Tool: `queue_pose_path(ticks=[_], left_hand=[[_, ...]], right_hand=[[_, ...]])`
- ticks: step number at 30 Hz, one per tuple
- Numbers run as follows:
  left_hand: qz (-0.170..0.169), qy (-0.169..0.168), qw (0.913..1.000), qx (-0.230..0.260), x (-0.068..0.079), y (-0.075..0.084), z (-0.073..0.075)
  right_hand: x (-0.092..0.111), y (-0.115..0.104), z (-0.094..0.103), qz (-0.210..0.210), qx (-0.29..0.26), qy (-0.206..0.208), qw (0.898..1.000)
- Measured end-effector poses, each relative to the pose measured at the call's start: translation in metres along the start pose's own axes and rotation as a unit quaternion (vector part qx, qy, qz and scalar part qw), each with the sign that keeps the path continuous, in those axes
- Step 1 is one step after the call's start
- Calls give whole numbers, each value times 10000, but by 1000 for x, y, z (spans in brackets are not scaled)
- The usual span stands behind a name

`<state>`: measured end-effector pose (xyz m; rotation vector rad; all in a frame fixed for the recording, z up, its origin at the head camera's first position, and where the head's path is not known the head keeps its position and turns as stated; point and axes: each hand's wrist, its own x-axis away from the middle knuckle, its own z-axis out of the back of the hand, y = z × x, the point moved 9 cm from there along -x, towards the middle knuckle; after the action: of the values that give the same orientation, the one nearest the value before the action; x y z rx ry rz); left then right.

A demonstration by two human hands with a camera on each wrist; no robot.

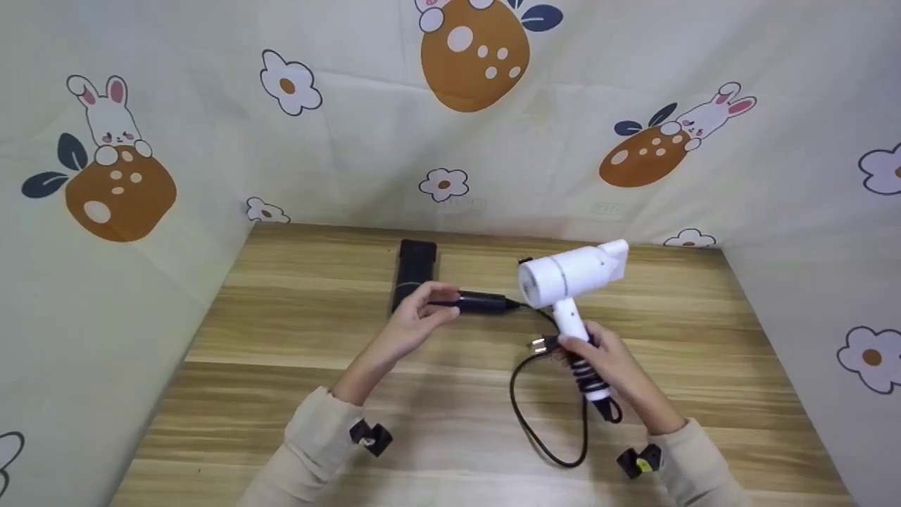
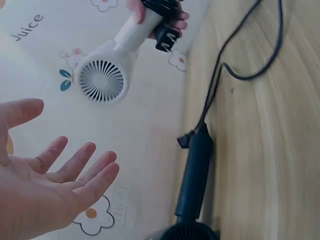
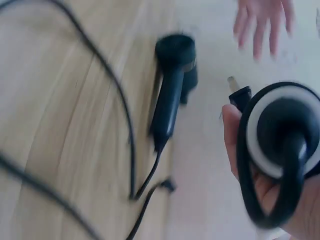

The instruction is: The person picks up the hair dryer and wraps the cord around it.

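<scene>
My right hand (image 1: pixel 609 355) grips the handle of a white hair dryer (image 1: pixel 574 274), held up over the table with its nozzle pointing right. Its black cord is wound round the handle, and a two-pin plug (image 1: pixel 540 345) sticks out beside my thumb. Fingers spread and nothing in them, my left hand (image 1: pixel 415 324) hovers over a dark hair dryer. In the left wrist view that hand (image 2: pixel 55 185) is apart from both dryers. The dark hair dryer (image 3: pixel 170 95) lies on the table, its handle (image 1: pixel 482 302) to the right and partly hidden by my left fingers in the head view.
A black cord (image 1: pixel 519 415) runs from the dark dryer's handle and makes a loose loop on the wooden table (image 1: pixel 281 394). Printed cloth walls (image 1: pixel 352 141) stand at the back and both sides. Each sleeve carries a small black camera mount (image 1: pixel 371 436).
</scene>
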<state>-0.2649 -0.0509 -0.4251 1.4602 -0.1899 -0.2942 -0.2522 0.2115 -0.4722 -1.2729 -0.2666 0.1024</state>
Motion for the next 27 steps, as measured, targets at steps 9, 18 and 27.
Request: queue_pose_path(ticks=[9, 18, 27], left_hand=[[117, 168, 9995, -239, 7, -21, 20], [296, 58, 9993, -231, 9, -29, 19], [305, 63, 9989, -355, 8, -30, 19]], right_hand=[[-21, 61, 81, -917, -847, 864, 9884], [-34, 102, 150, -1106, -279, 1641, 9798], [-42, 113, 165, -1521, 1410, 1508, 9666]])
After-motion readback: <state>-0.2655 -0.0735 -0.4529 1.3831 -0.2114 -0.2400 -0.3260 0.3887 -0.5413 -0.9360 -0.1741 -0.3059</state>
